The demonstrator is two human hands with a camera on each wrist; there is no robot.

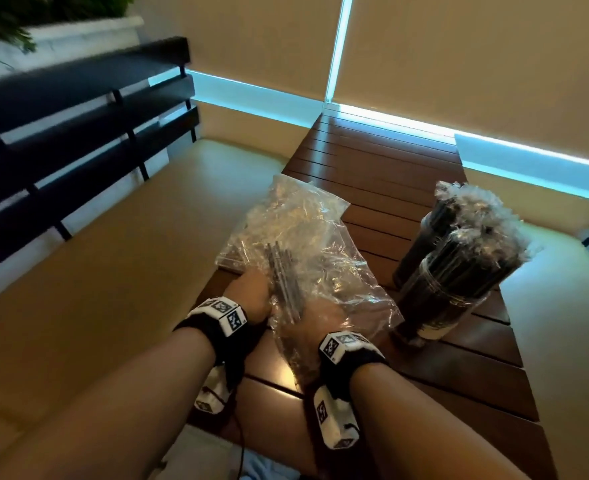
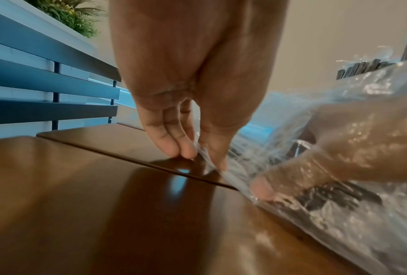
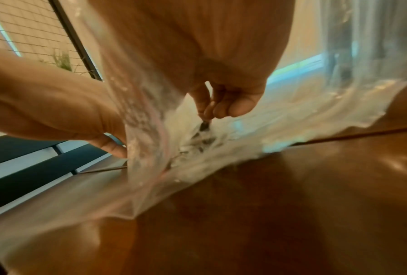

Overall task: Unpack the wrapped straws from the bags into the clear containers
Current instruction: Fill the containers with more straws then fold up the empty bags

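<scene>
A clear plastic bag [image 1: 324, 251] lies on the wooden slat table [image 1: 383, 174] with dark wrapped straws [image 1: 284, 282] inside it. My left hand [image 1: 249, 297] pinches the bag's open edge [image 2: 206, 158] between thumb and fingers, down against the tabletop. My right hand [image 1: 321, 318] is inside the bag, fingers [image 3: 221, 108] curled round the ends of a few straws [image 3: 205, 126]. In the left wrist view the right hand [image 2: 339, 145] shows through the film. Two clear containers [image 1: 449, 289] [image 1: 428, 237] stand at the right, packed with upright wrapped straws.
A second clear bag [image 1: 279, 202] lies just beyond the first, overhanging the table's left edge. A tan bench seat [image 1: 113, 254] with a dark slatted backrest [image 1: 61, 140] runs along the left. A planter with greenery [image 1: 43, 22] sits behind it. Blinds cover the windows ahead.
</scene>
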